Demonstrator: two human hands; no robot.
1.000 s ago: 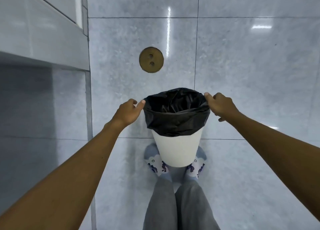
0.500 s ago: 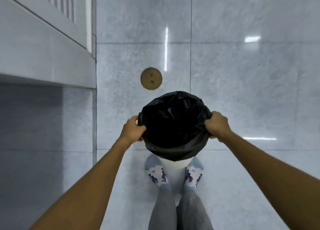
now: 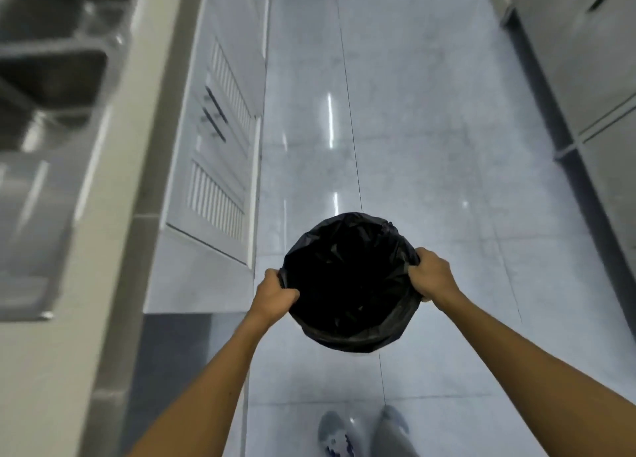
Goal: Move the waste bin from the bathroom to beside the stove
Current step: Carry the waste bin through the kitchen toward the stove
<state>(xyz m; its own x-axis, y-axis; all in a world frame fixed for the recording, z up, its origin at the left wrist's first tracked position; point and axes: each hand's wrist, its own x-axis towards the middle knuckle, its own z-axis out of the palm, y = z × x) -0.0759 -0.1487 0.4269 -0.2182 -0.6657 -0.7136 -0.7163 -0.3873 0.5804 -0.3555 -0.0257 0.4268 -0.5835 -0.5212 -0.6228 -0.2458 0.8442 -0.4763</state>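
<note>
A foot in a patterned sock (image 3: 334,436) stands on the gray floor (image 3: 430,147). Above it the waste bin (image 3: 347,281) hangs in the air, lined with a black bag; its inside looks dark. The left hand (image 3: 273,293) and right hand (image 3: 432,274) curl tight on its rim. Left of the bin runs a counter (image 3: 103,250) with a blurry metal sink (image 3: 44,88).

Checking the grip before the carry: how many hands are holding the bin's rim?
2. The left hand grips the left side of the bin at its bag-covered rim; the right hand grips the right side. Neither is hidden.
</note>
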